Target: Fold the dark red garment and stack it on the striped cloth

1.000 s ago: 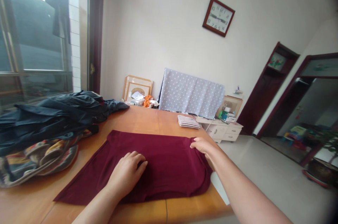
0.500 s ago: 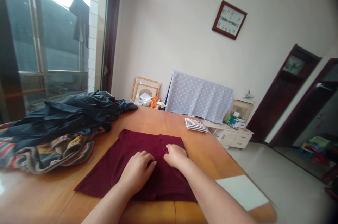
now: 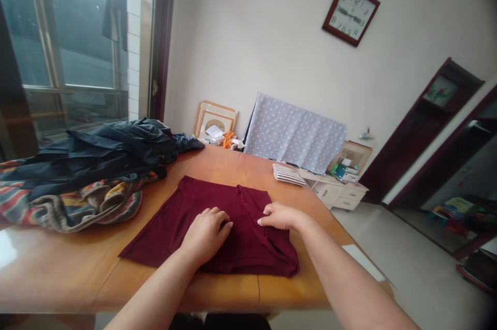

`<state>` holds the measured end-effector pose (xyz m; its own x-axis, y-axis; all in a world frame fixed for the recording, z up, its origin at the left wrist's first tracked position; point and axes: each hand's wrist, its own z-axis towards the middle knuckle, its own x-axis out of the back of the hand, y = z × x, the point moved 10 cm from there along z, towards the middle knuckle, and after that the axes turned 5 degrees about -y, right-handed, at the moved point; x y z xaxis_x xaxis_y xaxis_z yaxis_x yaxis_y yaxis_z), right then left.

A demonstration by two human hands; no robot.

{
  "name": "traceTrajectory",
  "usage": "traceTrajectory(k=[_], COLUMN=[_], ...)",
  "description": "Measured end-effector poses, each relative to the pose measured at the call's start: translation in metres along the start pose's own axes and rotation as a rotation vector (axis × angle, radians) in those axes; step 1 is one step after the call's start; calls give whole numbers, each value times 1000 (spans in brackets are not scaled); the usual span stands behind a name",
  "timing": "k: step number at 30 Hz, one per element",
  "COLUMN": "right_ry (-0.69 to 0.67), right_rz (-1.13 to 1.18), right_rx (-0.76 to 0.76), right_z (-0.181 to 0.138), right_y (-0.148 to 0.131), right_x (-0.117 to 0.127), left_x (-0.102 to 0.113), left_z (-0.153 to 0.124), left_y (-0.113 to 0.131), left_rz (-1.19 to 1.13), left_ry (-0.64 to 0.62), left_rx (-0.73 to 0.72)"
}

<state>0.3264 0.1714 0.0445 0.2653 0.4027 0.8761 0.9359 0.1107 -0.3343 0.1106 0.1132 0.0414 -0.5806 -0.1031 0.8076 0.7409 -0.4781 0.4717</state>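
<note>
A dark red garment (image 3: 186, 216) lies spread on the wooden table (image 3: 221, 164), its right side folded over toward the middle. My left hand (image 3: 205, 234) rests on the cloth near its centre, fingers together and lying flat. My right hand (image 3: 280, 216) lies on the folded right flap, fingers pressed down on the fabric close to the fold edge.
A heap of dark blue and striped multicoloured clothes (image 3: 85, 169) covers the table's left side. A small striped folded item (image 3: 288, 175) sits at the far right edge. A white paper (image 3: 363, 262) lies at the near right corner. Beyond are a dotted grey cloth (image 3: 295, 133), picture frames and a white cabinet (image 3: 341, 190).
My right hand carried the garment's right edge over to the middle, folding it, then slid back to the right along the flap. My left hand stayed on the cloth.
</note>
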Motion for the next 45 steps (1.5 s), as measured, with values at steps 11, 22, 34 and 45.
traceTrajectory(k=[11,22,34,45], right_ry=[-108,128,373,52], right_rz=[576,659,186,665], right_rx=[291,172,155,217], right_z=[-38,-54,-69,-58], right_y=[-68,3,-15,-9], right_x=[-12,-10,-46,-57], left_x=[-1,-1,1,2], left_z=[2,3,3,1], left_y=[1,1,3,4], left_rz=[1,-6,-1,-5], left_ry=[0,6,17,0], left_rx=[-28,-26,-40,-3])
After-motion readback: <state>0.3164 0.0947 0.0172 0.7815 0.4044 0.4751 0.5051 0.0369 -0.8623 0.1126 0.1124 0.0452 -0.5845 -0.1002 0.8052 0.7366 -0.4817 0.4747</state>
